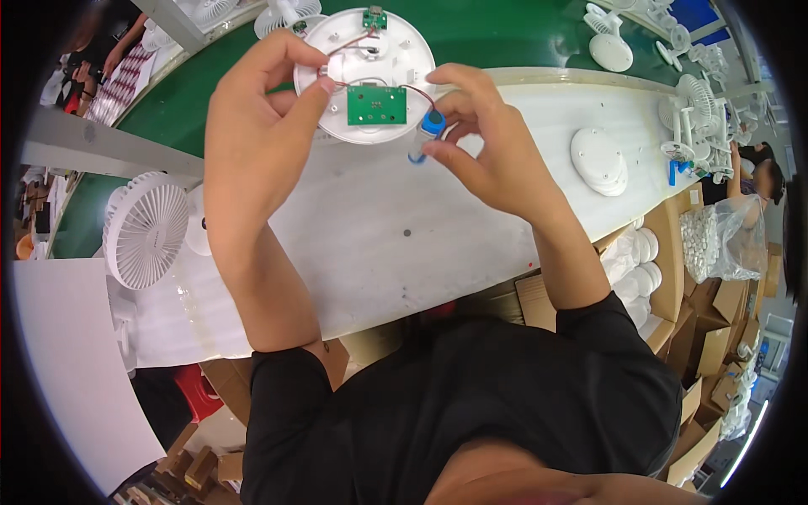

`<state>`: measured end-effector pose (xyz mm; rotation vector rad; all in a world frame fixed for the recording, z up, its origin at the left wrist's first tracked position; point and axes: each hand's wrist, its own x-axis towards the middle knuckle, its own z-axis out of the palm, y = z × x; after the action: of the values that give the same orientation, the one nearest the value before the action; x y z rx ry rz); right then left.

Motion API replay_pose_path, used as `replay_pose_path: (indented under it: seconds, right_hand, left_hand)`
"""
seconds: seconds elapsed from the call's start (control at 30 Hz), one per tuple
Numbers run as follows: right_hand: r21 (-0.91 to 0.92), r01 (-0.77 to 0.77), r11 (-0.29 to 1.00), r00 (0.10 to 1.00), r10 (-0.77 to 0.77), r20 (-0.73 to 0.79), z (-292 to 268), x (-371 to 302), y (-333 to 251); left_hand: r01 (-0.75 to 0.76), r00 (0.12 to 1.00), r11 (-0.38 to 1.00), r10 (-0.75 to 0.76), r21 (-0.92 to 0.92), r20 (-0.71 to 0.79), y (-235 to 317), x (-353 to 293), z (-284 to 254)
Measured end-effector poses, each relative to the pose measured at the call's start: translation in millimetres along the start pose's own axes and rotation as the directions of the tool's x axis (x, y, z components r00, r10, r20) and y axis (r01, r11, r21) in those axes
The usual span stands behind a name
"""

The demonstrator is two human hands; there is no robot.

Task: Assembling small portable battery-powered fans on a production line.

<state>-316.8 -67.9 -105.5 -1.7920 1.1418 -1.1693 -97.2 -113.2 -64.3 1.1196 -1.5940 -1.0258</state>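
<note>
Currently: left hand (252,126) fingers pinch rim of round white base (364,76); right hand (488,143) fingers grip blue battery cell (431,128) beside base. Risk: thin wires (418,91) tearing off green circuit board (376,105) if cell is pulled.

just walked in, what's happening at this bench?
A person in a black shirt holds a round white plastic base shell up over the white worktable. The left hand grips the shell's left edge; inside it sit a green rectangular circuit board and thin red wires. The right hand pinches a small blue cylindrical battery cell at the wire end. A white fan head with grille lies at left, a stack of white round discs at right.
</note>
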Motion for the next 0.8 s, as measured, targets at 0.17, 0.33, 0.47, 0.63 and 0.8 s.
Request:
replay_pose_path:
  seconds: [0.17,0.33,0.47,0.63,0.8]
  right_hand:
    - [0.514,-0.251,0.820,0.968,0.199,0.156,-8.5,2.7,-11.4]
    - [0.609,-0.284,0.740,0.948,0.313,0.061,-5.3,16.5,-17.1]
    - [0.463,-0.230,0.856,0.896,0.371,-0.243,22.6,24.8,-18.1]
    - [0.164,-0.163,0.973,0.901,0.215,-0.378,33.2,33.2,-5.2]
    - [0.498,-0.112,0.860,0.903,0.297,-0.311,40.3,42.4,11.1]
  left_hand:
    - [0.065,0.997,0.998,-0.065,-0.002,0.047,6.4,-4.8,0.7]
    - [0.056,0.989,0.998,-0.060,0.036,0.136,6.8,-5.2,2.1]
    - [0.053,0.995,0.999,-0.053,0.002,0.081,5.9,-4.9,3.4]
    - [0.107,0.991,0.994,-0.109,0.021,0.084,10.6,-2.7,-1.9]
    - [0.053,0.991,0.993,-0.040,-0.103,0.125,-4.1,4.0,-4.7]
